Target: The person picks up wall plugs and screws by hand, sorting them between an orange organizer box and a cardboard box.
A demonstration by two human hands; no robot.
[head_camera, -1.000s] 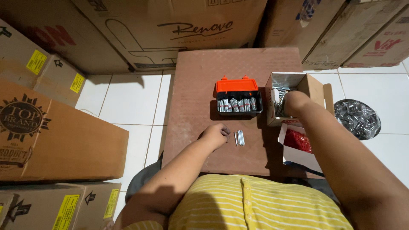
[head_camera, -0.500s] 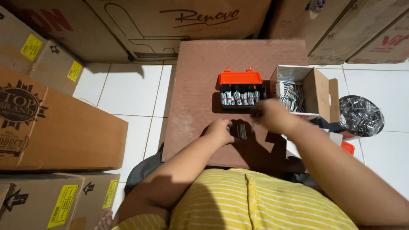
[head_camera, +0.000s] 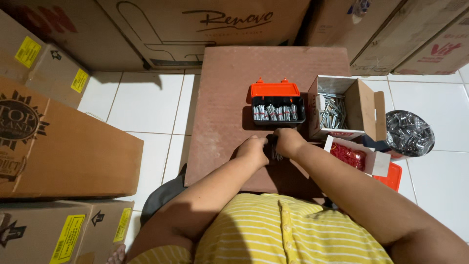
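Hands [head_camera: 271,145] flank screws [head_camera: 276,153] — orange case [head_camera: 276,101], cardboard box [head_camera: 367,105] beyond.

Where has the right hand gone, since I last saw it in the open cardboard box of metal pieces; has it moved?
Yes. The right hand left the cardboard box and came toward the body, now beside the left hand.

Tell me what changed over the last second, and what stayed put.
The right hand left the cardboard box of metal pieces and came back across the board to the small pile of metal pieces, meeting the left hand, which stayed beside that pile. The orange-lidded case, the box of red pieces and the bowl stayed in place.
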